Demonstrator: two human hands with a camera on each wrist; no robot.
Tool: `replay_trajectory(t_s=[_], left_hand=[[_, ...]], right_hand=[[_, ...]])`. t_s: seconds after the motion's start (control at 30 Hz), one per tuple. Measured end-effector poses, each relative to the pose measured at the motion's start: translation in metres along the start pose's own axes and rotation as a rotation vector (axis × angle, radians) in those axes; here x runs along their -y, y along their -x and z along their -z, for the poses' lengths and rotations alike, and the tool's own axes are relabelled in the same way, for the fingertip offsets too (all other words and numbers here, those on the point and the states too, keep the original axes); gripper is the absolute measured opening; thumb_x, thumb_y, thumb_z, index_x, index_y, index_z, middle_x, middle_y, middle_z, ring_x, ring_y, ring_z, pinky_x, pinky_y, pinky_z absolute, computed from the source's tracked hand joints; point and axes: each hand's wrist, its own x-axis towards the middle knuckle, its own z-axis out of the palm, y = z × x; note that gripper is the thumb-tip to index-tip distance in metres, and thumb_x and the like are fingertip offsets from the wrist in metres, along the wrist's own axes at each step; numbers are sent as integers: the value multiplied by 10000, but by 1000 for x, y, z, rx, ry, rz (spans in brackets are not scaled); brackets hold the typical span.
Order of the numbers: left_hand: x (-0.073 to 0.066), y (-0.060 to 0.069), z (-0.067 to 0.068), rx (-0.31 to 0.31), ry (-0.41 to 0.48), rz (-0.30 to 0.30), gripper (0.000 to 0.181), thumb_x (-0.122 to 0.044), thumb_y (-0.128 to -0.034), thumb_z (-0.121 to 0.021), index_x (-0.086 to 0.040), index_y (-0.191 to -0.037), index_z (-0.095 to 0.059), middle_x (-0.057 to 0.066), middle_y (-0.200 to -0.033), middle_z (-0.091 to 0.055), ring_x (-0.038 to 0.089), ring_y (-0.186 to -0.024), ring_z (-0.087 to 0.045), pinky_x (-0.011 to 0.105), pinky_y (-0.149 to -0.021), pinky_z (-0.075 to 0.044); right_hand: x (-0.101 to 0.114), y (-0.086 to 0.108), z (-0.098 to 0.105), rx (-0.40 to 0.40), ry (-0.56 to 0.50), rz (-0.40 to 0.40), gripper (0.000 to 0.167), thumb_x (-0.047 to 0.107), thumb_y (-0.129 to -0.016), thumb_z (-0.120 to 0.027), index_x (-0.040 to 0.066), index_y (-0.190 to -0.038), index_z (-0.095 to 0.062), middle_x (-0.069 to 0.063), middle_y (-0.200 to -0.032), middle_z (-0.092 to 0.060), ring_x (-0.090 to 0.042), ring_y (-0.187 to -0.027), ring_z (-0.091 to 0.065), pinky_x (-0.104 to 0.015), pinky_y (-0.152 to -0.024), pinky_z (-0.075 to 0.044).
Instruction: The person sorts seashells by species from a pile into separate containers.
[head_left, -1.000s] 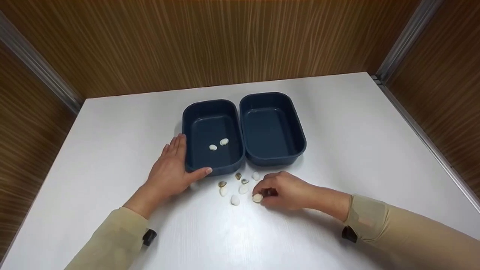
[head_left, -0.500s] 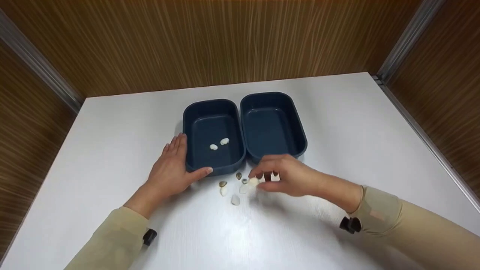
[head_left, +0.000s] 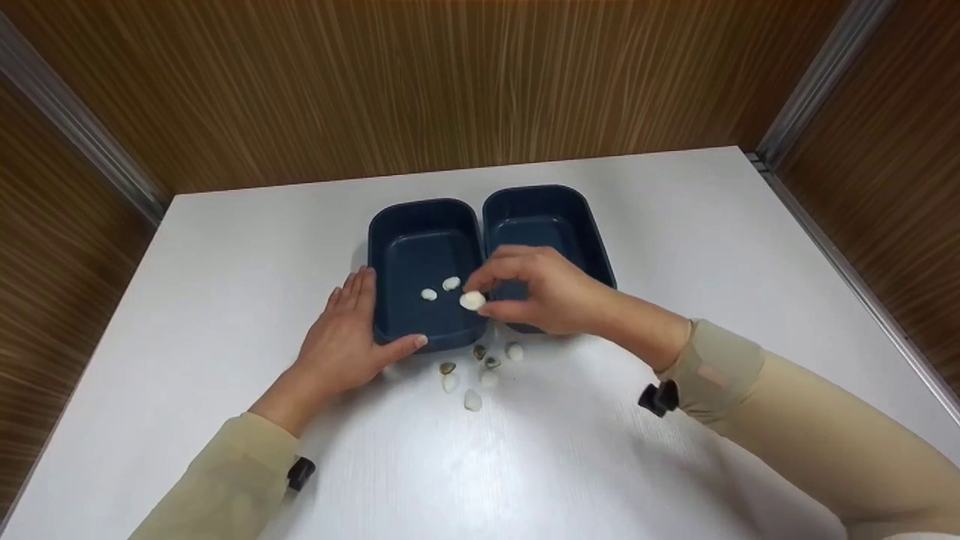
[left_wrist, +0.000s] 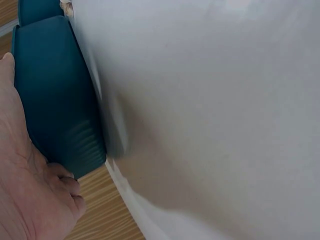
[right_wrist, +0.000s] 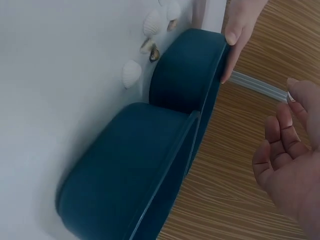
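One pale shell (head_left: 472, 301), pinched between thumb and fingertips of the right hand (head_left: 551, 292), above the left bin (head_left: 420, 255) near the rim beside the right bin (head_left: 544, 204). No grasp from the left hand (head_left: 337, 341), just straight fingers along that left bin's outer wall and a thumb at the near rim (a steadying touch, by the look of it). Could slip early if pinched too near the edge, then glance off the rim and land in the right bin. Could also knock that right bin askew (apparently unbraced) by brushing against it with hand or wrist. Counted: two bins; ten shells in sight, with one held, two small shells (head_left: 429, 295) inside the left bin, and four white shells (head_left: 472, 401) plus three darker shells (head_left: 448, 368) on the table (head_left: 675, 232). None visible inside the right bin (partly hidden behind the hand).
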Motion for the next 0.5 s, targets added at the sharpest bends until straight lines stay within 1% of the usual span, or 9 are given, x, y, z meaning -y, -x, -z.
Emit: replay_trajectory(t_s=[0.2, 0.4, 0.5], left_hand=[[0, 0, 0, -1, -2, -7, 1341, -908, -875, -499, 77, -1663, -45, 258, -1745, -91, 369, -1627, -88, 535, -1305, -89], [-2, 0, 0, 3, -8, -3, 1336, -899, -878, -511, 76, -1664, -47, 257, -1745, -96, 366, -1628, -87, 529, -1306, -87], [-3, 0, 0, 3, -12, -4, 1335, -903, -878, -503, 77, -1663, -50, 257, -1745, -99, 363, -1628, -89, 527, -1306, -91]], right_hand=[[-14, -24, -6, -23, -2, -57, 220, 106, -948, -813, 89, -1167, -797, -37, -1151, -752, -206, -1059, -682, -381, -921, -565], [-30, -44, -15, -47, -30, -105, 231, 84, -939, -809, 59, -1168, -795, -95, -1076, -739, -307, -1011, -678, -466, -887, -564], [-38, -50, -23, -37, -38, -134, 239, 87, -939, -812, 54, -1175, -791, -116, -1061, -738, -328, -1000, -670, -485, -881, -565]])
